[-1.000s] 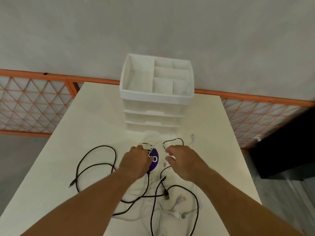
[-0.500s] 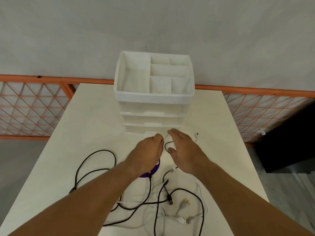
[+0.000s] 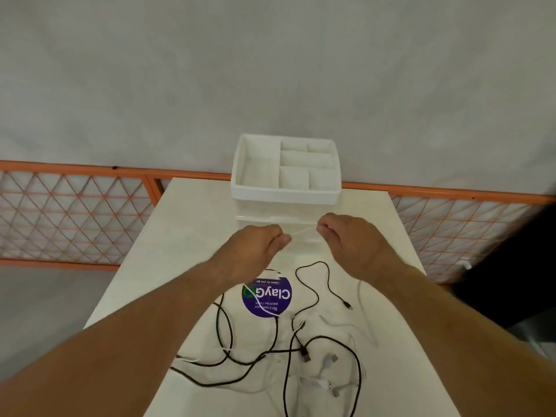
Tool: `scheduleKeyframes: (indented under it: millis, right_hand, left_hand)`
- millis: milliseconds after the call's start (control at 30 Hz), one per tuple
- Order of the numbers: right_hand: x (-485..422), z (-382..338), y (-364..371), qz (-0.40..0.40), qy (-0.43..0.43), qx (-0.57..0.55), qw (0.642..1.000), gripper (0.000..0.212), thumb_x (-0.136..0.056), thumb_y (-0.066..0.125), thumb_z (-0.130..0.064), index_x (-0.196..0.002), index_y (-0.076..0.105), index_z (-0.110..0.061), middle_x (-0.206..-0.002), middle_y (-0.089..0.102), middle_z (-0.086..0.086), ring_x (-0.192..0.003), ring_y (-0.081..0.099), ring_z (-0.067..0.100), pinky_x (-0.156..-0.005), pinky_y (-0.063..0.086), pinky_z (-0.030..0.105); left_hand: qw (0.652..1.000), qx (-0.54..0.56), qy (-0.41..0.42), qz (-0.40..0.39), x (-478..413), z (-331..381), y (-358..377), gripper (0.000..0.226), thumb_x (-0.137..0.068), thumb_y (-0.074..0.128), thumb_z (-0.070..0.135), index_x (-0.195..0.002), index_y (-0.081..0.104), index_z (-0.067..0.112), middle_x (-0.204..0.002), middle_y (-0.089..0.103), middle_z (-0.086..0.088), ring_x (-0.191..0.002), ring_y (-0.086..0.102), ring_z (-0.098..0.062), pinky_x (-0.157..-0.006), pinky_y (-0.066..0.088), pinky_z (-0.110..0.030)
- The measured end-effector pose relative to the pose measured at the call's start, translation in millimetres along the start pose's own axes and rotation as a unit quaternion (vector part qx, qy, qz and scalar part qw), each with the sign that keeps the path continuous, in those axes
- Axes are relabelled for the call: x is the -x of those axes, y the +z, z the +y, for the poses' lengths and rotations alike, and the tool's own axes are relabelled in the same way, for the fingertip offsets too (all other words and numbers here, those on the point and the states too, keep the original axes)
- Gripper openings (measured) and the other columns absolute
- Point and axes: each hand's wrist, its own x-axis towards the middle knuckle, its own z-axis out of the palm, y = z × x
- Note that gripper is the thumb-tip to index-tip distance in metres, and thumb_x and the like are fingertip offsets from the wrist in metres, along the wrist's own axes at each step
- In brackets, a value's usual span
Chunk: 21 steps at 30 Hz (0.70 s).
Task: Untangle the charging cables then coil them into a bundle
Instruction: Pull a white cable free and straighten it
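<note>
The pale bench (image 3: pixel 192 236) fills the lower centre. At its far edge, mid-frame, stands a white drawer organizer (image 3: pixel 285 195), its divided top tray showing only white lining. Just below it, the left hand (image 3: pixel 255 248) and right hand (image 3: pixel 352 239) pinch a white cable (image 3: pixel 302 231) taut between their fingers. Black cables (image 3: pixel 305 353) lie tangled at lower centre by a purple sticker (image 3: pixel 267 296).

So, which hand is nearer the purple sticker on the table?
Left. The left hand is just beyond the sticker; the right hand is farther off, beyond it and to its right. Both pinch one white cable.
</note>
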Motion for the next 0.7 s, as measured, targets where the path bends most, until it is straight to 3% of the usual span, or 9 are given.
scheduleKeyframes:
  millis: [167, 333, 433, 500, 600, 700]
  right_hand:
    - [13, 18, -41, 0.037, 0.058, 0.096, 0.993, 0.028, -0.102, 0.034, -0.035, -0.102, 0.056, -0.018, -0.083, 0.063, 0.005, -0.079, 0.060, 0.029, -0.069, 0.048, 0.038]
    - [23, 14, -64, 0.065, 0.115, 0.158, 0.979, 0.029, -0.101, 0.033, -0.038, -0.099, 0.055, -0.020, -0.087, 0.064, 0.007, -0.081, 0.061, 0.032, -0.072, 0.051, 0.038]
    - [25, 6, -63, 0.045, 0.156, 0.083, 0.983, 0.022, -0.100, 0.037, -0.035, -0.097, 0.055, -0.022, -0.091, 0.065, 0.006, -0.087, 0.061, 0.030, -0.076, 0.049, 0.037]
    - [27, -3, -60, 0.028, 0.153, -0.032, 0.987, 0.020, -0.098, 0.045, -0.033, -0.112, 0.054, -0.022, -0.098, 0.062, 0.003, -0.092, 0.060, 0.026, -0.078, 0.045, 0.034]
    - [31, -30, -60, 0.045, 0.125, -0.178, 0.975, 0.046, -0.097, 0.053, -0.035, -0.139, 0.037, -0.026, -0.122, 0.051, -0.005, -0.102, 0.055, 0.015, -0.090, 0.039, 0.030]
    - [26, -46, -66, 0.136, 0.142, -0.172, 0.965, 0.077, -0.095, 0.053, -0.044, -0.154, 0.011, -0.019, -0.157, 0.024, 0.004, -0.142, 0.029, 0.021, -0.112, 0.026, 0.034]
  left_hand:
    - [0.998, -0.026, -0.036, 0.038, 26, -17, -38, 0.042, -0.101, 0.034, 0.047, -0.090, 0.061, 0.016, -0.084, 0.068, 0.000, -0.080, 0.062, -0.020, -0.078, 0.051, -0.039]
    - [0.995, -0.066, -0.029, 0.076, 41, -10, -71, 0.045, -0.100, 0.034, 0.048, -0.084, 0.061, 0.017, -0.075, 0.065, 0.002, -0.073, 0.060, -0.018, -0.074, 0.051, -0.041]
    - [0.991, -0.087, -0.011, 0.096, 44, 7, -81, 0.046, -0.101, 0.034, 0.048, -0.085, 0.062, 0.014, -0.077, 0.066, 0.000, -0.075, 0.061, -0.020, -0.075, 0.051, -0.043]
    - [0.990, -0.100, 0.000, 0.097, 46, 19, -87, 0.047, -0.100, 0.033, 0.048, -0.087, 0.062, 0.015, -0.081, 0.068, -0.001, -0.079, 0.062, -0.021, -0.077, 0.051, -0.042]
    - [0.989, -0.107, 0.023, 0.094, 49, 40, -94, 0.043, -0.101, 0.033, 0.048, -0.080, 0.056, 0.018, -0.073, 0.063, -0.002, -0.072, 0.060, -0.023, -0.072, 0.051, -0.043]
    - [0.987, -0.111, 0.041, 0.108, 52, 57, -103, 0.041, -0.101, 0.034, 0.047, -0.073, 0.049, 0.022, -0.065, 0.056, 0.001, -0.065, 0.056, -0.022, -0.067, 0.051, -0.040]
